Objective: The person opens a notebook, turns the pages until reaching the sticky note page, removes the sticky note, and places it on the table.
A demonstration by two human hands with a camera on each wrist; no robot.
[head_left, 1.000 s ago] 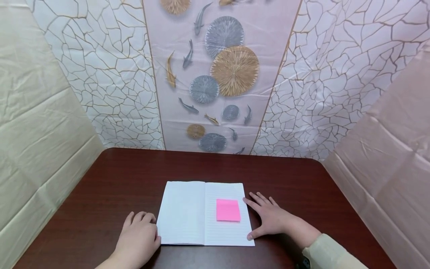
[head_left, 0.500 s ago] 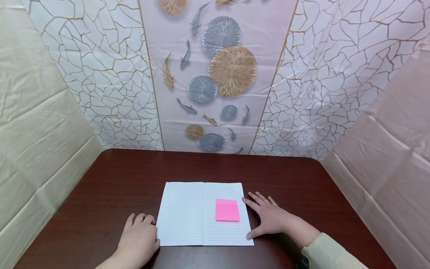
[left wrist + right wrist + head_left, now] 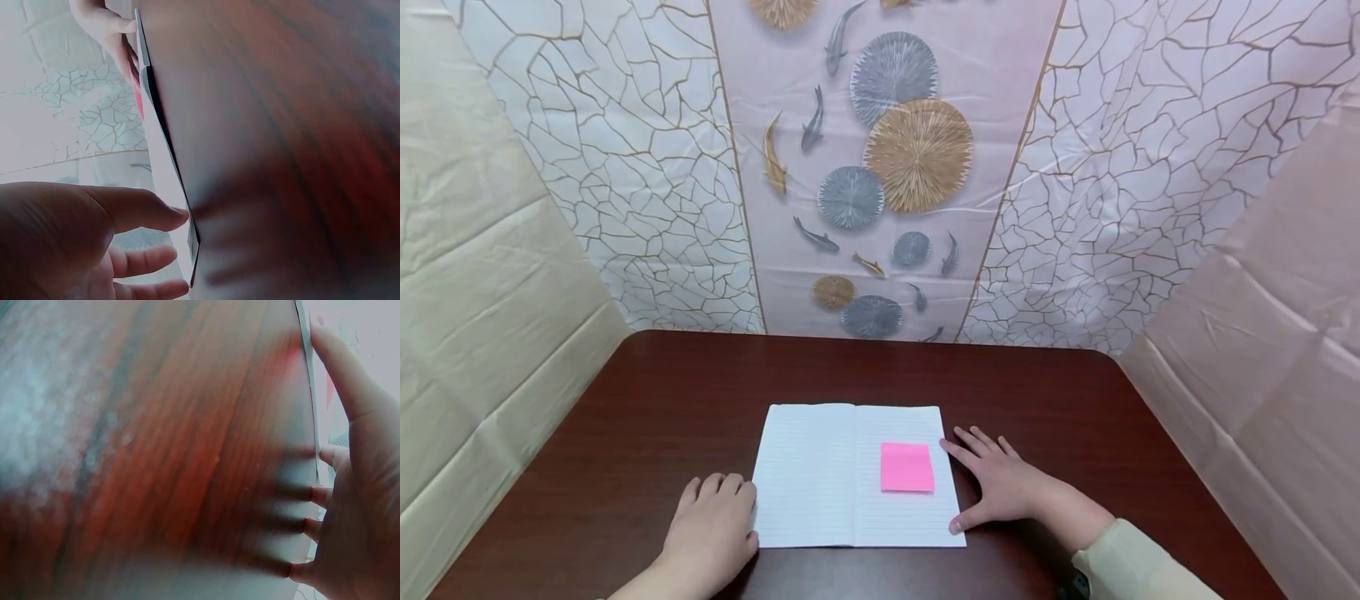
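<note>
An open lined notebook [image 3: 805, 483] lies in front of me, with a pink sticky note [image 3: 907, 467] on its right page. At its left edge is my left hand [image 3: 711, 525]. In the left wrist view the thumb [image 3: 169, 215] reaches the notebook's edge, with two fingers extended beside it and a gap between. That edge shows slightly parted layers there. On the other side, my right hand [image 3: 1000, 483] lies spread, its thumb and index fingertips on the right page's border. The other right fingers rest on the table, seen from below in the right wrist view.
The dark brown wooden table [image 3: 1037, 392] extends around the notebook. Patterned cloth [image 3: 865, 167] hangs behind it, with plain pale cloth sides at left [image 3: 490, 333] and right [image 3: 1262, 350]. A beige sleeve [image 3: 1138, 562] covers the right forearm.
The left page looked paler at first and now shows lines clearly; its top edge bows slightly again. My left fingers have shifted a little right onto the edge. My right hand stays put.
</note>
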